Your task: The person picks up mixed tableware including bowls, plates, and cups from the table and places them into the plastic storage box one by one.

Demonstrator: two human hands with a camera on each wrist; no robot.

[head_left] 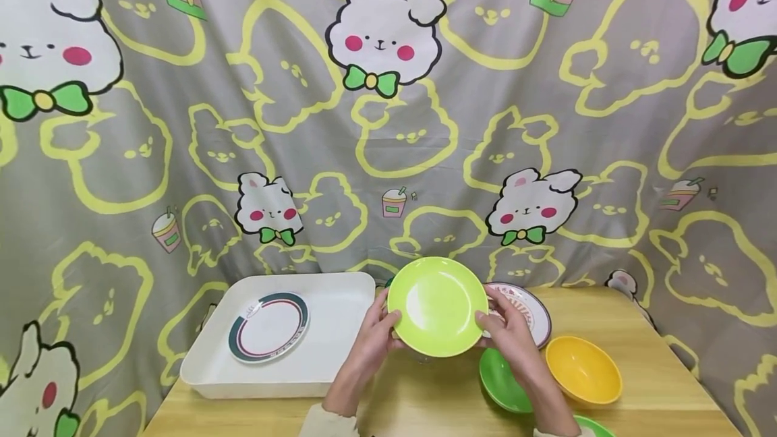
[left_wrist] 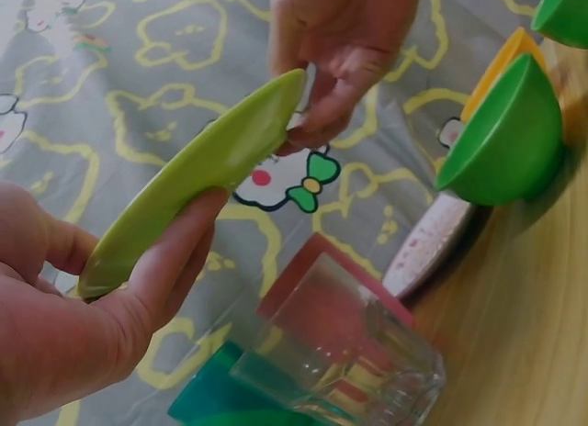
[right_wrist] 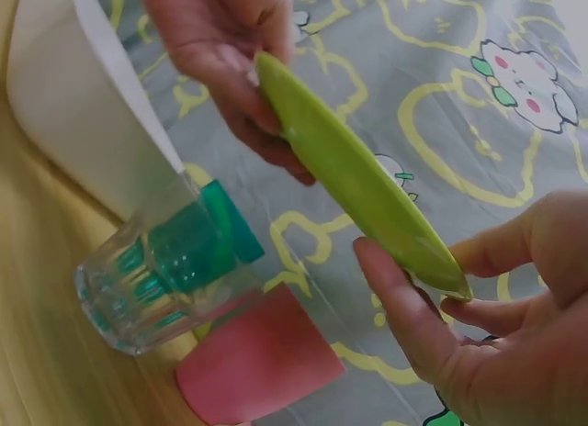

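Observation:
A lime-green plate (head_left: 438,306) is held up over the table, its face tilted toward me. My left hand (head_left: 371,330) pinches its left rim, thumb on the face and fingers behind. On the opposite rim my right hand (head_left: 508,326) grips it the same way. From the side, the plate (left_wrist: 197,173) looks shallow, and the left hand's fingers (left_wrist: 179,242) press on its underside. The right wrist view has the plate (right_wrist: 354,173) between both hands, with the right thumb and fingers closed on its near edge.
A white tray (head_left: 340,329) at left bears a dark-rimmed plate (head_left: 270,327). To the right are a patterned plate (head_left: 534,309), a green bowl (head_left: 504,383) and an orange bowl (head_left: 584,369). A clear glass (right_wrist: 138,288), a pink cup (right_wrist: 262,357) and a teal cup (left_wrist: 230,394) stand behind the held plate.

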